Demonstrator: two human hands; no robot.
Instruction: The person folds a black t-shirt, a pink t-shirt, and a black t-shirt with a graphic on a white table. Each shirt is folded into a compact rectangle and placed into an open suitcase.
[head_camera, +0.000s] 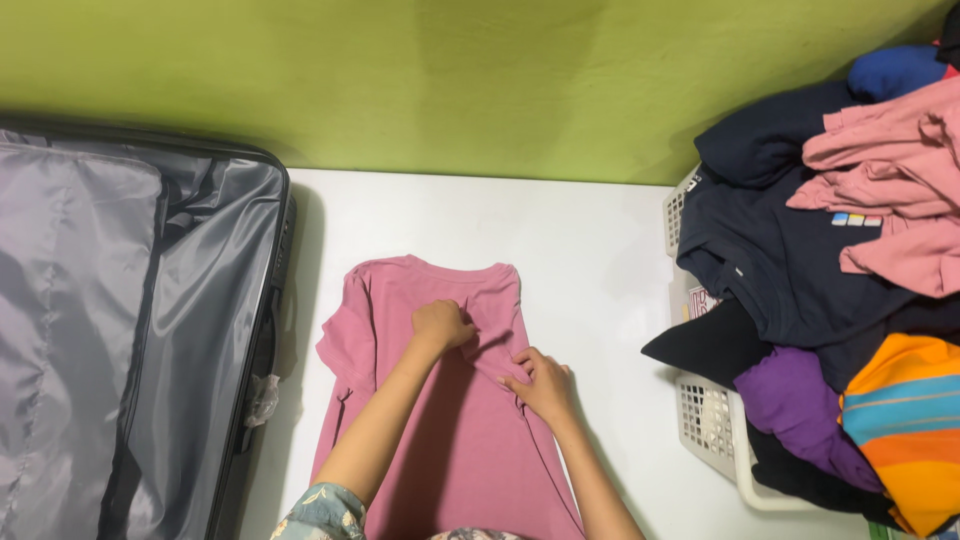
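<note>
A pink T-shirt (400, 300) lies flat on the white table (590, 260), collar toward the wall. My left hand (441, 324) is closed on a pinch of fabric near the shirt's upper middle. My right hand (543, 385) presses and grips the shirt's right edge, where the sleeve is folded in. Both forearms reach up from the bottom of the view.
An open suitcase (130, 330) with grey lining fills the left side. At the right, a white laundry basket (708, 420) overflows with dark, pink, purple and orange clothes (830, 270). A green wall runs along the back.
</note>
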